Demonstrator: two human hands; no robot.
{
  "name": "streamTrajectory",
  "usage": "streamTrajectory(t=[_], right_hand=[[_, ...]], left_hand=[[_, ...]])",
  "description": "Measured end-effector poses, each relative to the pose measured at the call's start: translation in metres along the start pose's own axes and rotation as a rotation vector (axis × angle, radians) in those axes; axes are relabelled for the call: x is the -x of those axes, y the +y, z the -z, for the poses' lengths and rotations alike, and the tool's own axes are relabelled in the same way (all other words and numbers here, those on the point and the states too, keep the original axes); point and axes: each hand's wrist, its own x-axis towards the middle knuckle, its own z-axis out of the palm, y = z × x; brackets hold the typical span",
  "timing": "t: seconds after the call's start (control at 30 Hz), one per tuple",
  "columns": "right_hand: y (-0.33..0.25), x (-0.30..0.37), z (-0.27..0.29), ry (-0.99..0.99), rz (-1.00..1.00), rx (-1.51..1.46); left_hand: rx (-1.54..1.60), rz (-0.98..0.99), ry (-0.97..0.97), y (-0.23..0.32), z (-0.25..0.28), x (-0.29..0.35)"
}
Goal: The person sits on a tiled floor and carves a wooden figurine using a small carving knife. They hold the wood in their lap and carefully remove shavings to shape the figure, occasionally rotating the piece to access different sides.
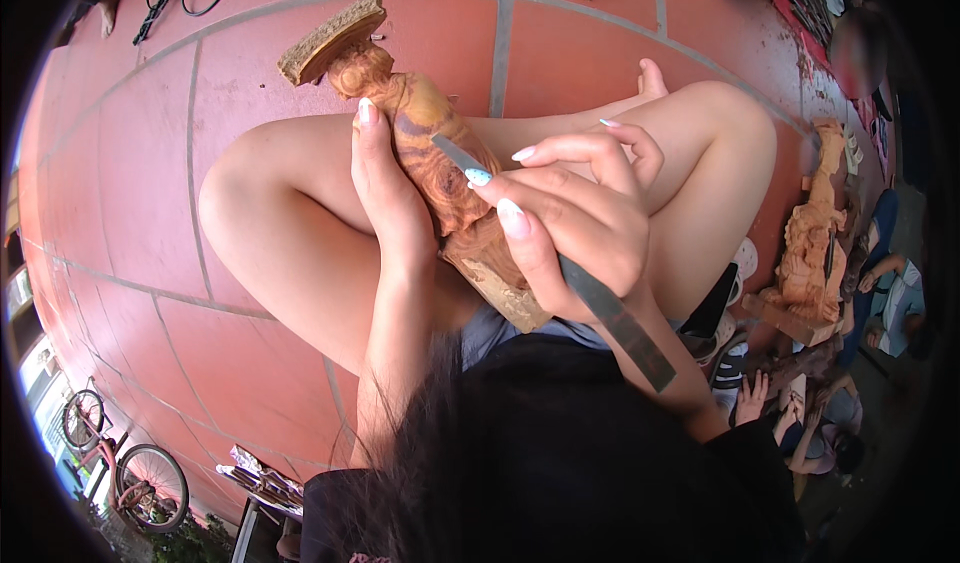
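left hand [398,208] clasps the carving [430,113], fingers hidden from me; right hand [590,213] grips a blade [622,325], covering its middle.

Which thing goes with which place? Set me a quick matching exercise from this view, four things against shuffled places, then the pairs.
Things:
1. Flat metal tool
2. Carved wooden figure
3. Second wood carving
4. Bicycle

Places:
A. At the picture's lower left
B. In the left hand
C. In the right hand
D. At the picture's right side

Pairs: 1-C, 2-B, 3-D, 4-A
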Motion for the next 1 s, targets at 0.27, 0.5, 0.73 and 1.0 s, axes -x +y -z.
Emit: streamTrajectory(t=[0.27,0.5,0.73,1.0], right_hand=[[-0.001,-0.001,0.001,-0.018,0.012,0.014],[-0.001,0.009,0.005,-0.053,-0.008,-0.002],[0.001,0.014,0.008,-0.050,0.010,-0.051],[0.001,0.014,0.012,-0.080,-0.029,-0.038]], left_hand=[[0.005,-0.033,0.028,-0.006,0.003,-0.002],[0.024,-0.010,0.022,-0.003,0.002,-0.002],[0.012,-0.024,0.030,-0.007,0.005,-0.004],[0.047,-0.013,0.018,-0.007,0.004,-0.003]])
